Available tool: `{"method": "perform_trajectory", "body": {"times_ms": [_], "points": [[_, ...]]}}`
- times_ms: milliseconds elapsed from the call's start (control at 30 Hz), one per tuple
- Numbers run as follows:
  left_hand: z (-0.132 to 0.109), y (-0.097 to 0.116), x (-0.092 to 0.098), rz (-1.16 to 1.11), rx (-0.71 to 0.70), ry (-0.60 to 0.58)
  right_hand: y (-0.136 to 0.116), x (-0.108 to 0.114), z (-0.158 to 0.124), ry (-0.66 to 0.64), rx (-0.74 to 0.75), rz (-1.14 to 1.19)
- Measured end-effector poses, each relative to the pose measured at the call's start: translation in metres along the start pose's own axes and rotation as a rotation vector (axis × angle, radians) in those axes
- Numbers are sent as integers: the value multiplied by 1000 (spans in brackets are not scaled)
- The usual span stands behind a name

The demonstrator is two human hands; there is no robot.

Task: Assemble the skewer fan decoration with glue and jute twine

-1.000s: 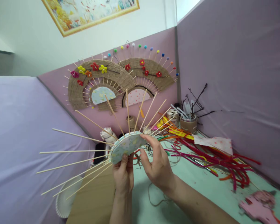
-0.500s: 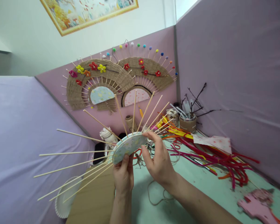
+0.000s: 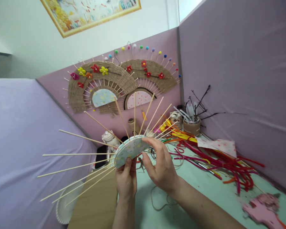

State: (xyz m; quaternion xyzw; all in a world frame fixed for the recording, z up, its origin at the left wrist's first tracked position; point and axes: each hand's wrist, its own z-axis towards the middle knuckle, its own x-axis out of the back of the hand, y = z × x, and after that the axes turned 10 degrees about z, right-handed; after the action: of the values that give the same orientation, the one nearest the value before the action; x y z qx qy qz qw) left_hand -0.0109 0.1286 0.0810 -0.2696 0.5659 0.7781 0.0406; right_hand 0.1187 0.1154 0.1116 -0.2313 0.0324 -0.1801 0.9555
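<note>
A half-round fan frame [image 3: 133, 148], covered in pale blue patterned fabric, is held up in front of me. Thin wooden sticks [image 3: 134, 114] radiate from its curved edge. My left hand [image 3: 126, 179] grips the lower left of the fabric piece, thumb on the front face and fingers behind. My right hand [image 3: 160, 165] is at its right end, with the index fingertip on the upper edge and the thumb near the lower edge. Its other fingers are partly hidden. Loose twine [image 3: 160, 208] lies on the table below.
Woven fans [image 3: 78, 92] with flowers stand against the back panel. Bundled red and yellow pipe cleaners [image 3: 219, 163] lie at right, near a pink glue gun [image 3: 262, 208]. Behind are a twine spool [image 3: 132, 125] and a jar of twigs [image 3: 192, 125]. Cardboard [image 3: 92, 203] and a white plate [image 3: 62, 213] sit at left.
The fan's sticks have tilted slightly, the upper tips shifting left. My right hand has slid slightly left and down along the fabric piece. My left hand keeps its grip.
</note>
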Motion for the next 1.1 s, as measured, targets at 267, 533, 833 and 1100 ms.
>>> {"method": "perform_trajectory", "body": {"times_ms": [267, 533, 833, 1100], "points": [[0, -1, 2, -23, 10, 5, 1, 1, -1, 3, -15, -14], [0, -1, 2, 10, 3, -29, 2, 1, 0, 7, -27, -24], [0, 1, -1, -12, 45, 1, 4, 5, 1, 52, -113, 69], [0, -1, -1, 0, 47, -3, 4, 6, 2, 21, -35, 53]]}}
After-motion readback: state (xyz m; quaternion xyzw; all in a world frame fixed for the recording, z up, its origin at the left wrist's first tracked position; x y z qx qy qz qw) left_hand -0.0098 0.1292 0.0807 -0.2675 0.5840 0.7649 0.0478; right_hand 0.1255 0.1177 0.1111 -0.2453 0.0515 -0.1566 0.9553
